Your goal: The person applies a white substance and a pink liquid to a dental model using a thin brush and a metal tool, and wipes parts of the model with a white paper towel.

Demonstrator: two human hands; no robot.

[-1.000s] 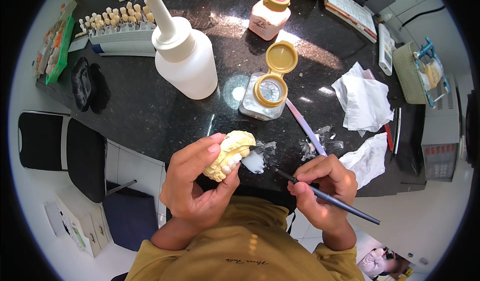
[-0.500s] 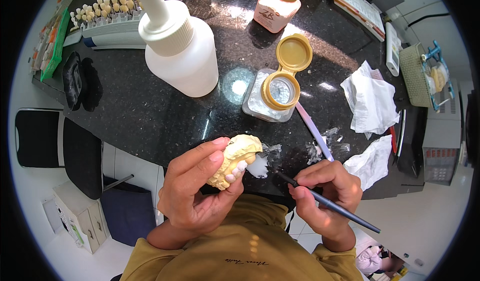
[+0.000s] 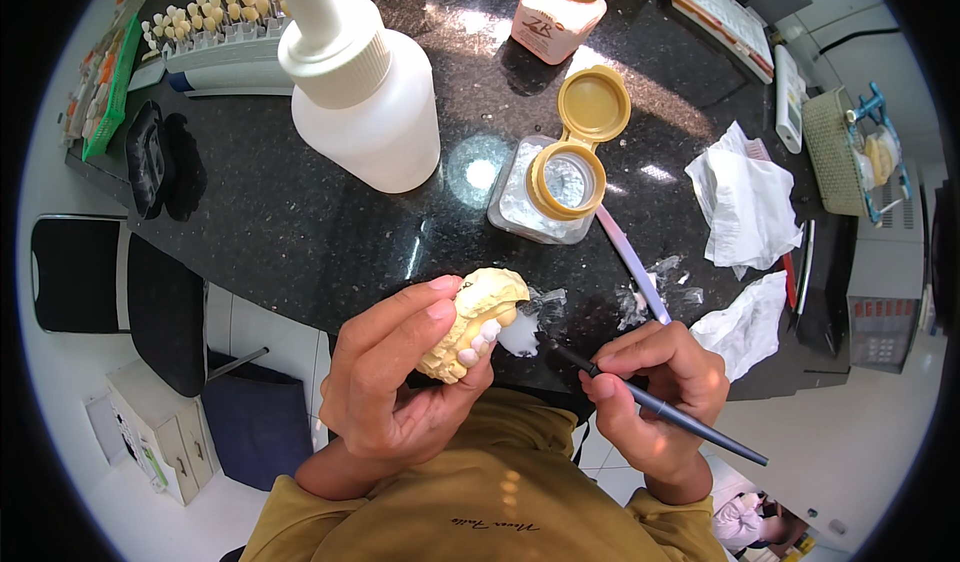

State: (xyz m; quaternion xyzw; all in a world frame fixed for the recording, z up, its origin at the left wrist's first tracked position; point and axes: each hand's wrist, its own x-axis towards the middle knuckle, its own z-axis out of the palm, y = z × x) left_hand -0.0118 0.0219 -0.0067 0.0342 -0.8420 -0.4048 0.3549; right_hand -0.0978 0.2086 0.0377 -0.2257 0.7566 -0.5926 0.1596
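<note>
Between the fingers and thumb of my left hand (image 3: 395,372) is a yellow plaster dental model (image 3: 487,302) with a few white teeth along its lower right side. My right hand (image 3: 665,387) pinches a slim dark-handled brush (image 3: 690,422), its tip pointing left toward the model but apart from it. Under that tip a patch of white paste (image 3: 520,335) lies on the black counter. Beyond it stands a clear jar (image 3: 515,212) of white powder, its gold flip lid (image 3: 594,104) raised. A pale purple spatula (image 3: 630,262) lies to the jar's right.
A white pump bottle (image 3: 375,132) stands left of the jar, with a tooth shade guide (image 3: 225,57) behind. A pink gold-capped jar (image 3: 555,22) is at the back. Crumpled white tissues (image 3: 745,202) and a woven basket (image 3: 835,157) are at right. A black dish (image 3: 148,162) sits at left.
Both hands keep nearly the same pose. The view has shifted very slightly, and the model is turned a touch in my left hand.
</note>
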